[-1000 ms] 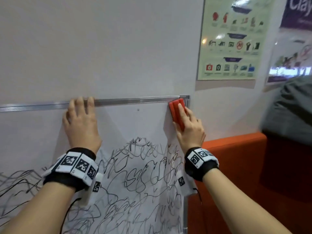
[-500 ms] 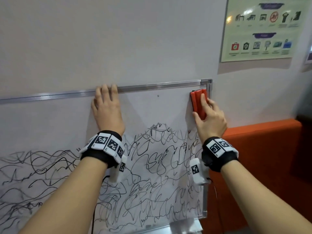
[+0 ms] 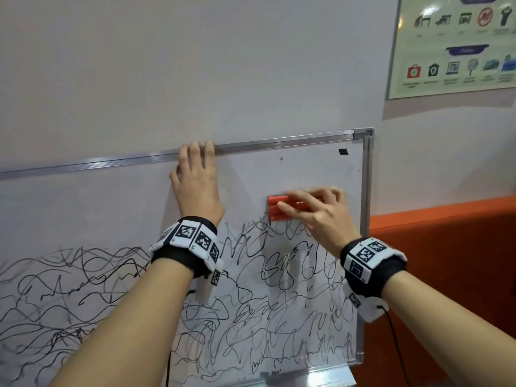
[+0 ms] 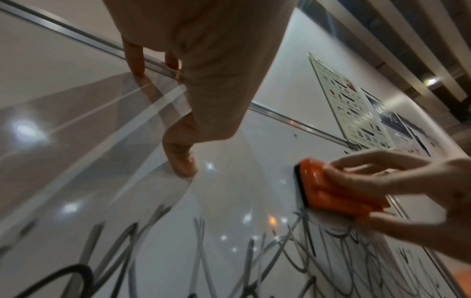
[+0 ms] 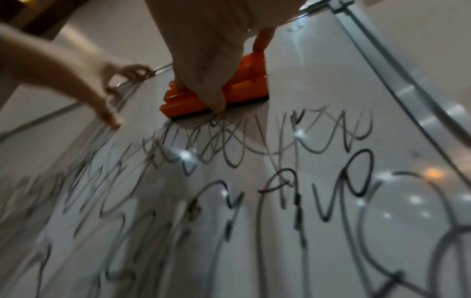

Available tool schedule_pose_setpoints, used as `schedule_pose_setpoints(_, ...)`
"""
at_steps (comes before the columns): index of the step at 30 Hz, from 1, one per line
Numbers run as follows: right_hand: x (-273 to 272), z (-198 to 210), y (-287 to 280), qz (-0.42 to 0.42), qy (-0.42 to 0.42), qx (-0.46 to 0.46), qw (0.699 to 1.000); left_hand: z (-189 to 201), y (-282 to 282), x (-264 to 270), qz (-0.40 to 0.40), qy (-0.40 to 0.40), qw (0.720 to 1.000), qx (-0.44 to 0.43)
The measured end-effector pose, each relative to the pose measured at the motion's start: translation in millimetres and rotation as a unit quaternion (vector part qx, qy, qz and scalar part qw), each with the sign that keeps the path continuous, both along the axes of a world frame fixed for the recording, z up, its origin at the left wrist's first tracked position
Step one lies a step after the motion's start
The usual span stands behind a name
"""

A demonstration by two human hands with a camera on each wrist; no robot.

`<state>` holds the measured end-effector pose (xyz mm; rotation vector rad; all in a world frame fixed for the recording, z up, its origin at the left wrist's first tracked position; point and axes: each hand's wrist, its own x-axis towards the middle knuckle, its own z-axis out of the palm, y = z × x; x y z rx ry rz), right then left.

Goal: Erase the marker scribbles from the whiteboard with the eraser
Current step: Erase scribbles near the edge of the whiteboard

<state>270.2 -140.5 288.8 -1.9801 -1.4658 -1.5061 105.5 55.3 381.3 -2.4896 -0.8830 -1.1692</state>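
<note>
A whiteboard (image 3: 117,202) with a metal frame leans against the wall. Black marker scribbles (image 3: 279,308) cover its lower half; the upper band is wiped clean. My right hand (image 3: 315,210) grips a red-orange eraser (image 3: 275,209) lying sideways, its dark felt pressed on the board at the top edge of the scribbles (image 5: 254,149). The eraser (image 4: 328,193) also shows in the left wrist view, the eraser (image 5: 237,92) in the right wrist view under my thumb. My left hand (image 3: 195,180) lies flat on the board, fingertips at its top rail.
An orange padded bench (image 3: 446,275) stands right of the board. A poster (image 3: 458,46) with icons hangs on the wall above it. A small black mark (image 3: 343,151) sits near the board's top right corner. The board's tray (image 3: 321,375) runs along its bottom edge.
My right hand has swept the eraser from the board's top right corner down and left to the upper edge of the scribbles, turning it sideways. The left hand has stayed at the top rail.
</note>
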Motion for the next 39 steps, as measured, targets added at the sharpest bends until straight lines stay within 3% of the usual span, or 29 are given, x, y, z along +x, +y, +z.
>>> schedule_pose_setpoints(3, 2, 5, 4, -0.029, 0.060, 0.087, 0.994, 0, 1, 0, 0.001, -0.001, 1.000, 0.003)
schedule_pose_setpoints(8, 6, -4, -10, -0.001, -0.001, -0.011, 1.000, 1, 2, -2, 0.006, 0.013, 1.000, 0.004)
schedule_pose_setpoints(12, 7, -5, -16, -0.044, 0.048, 0.056, 0.996, 1, -1, 0, 0.019, 0.016, 1.000, -0.001)
schedule_pose_setpoints(16, 14, -15, -30, -0.038, -0.006, 0.002, 0.999, 1, 1, -1, 0.018, 0.015, 1.000, 0.009)
schedule_pose_setpoints(20, 24, -29, -46, -0.067, 0.015, 0.064, 0.996, 0, 3, 0, 0.019, 0.013, 1.000, 0.012)
schedule_pose_setpoints(30, 12, -17, -36, -0.048, -0.030, -0.018, 0.998, 1, 0, 0, 0.025, 0.013, 1.000, 0.008)
schedule_pose_setpoints(34, 7, -7, -23, -0.071, 0.024, 0.061, 0.995, 1, 0, 1, 0.023, 0.010, 1.000, 0.007)
schedule_pose_setpoints(37, -4, -10, -8, -0.033, -0.027, -0.012, 0.999, 0, 1, 0, 0.022, 0.009, 1.000, 0.011)
schedule_pose_setpoints(39, -2, -3, -7, -0.049, -0.018, 0.002, 0.999, 0, 2, -1, 0.019, 0.007, 1.000, 0.017)
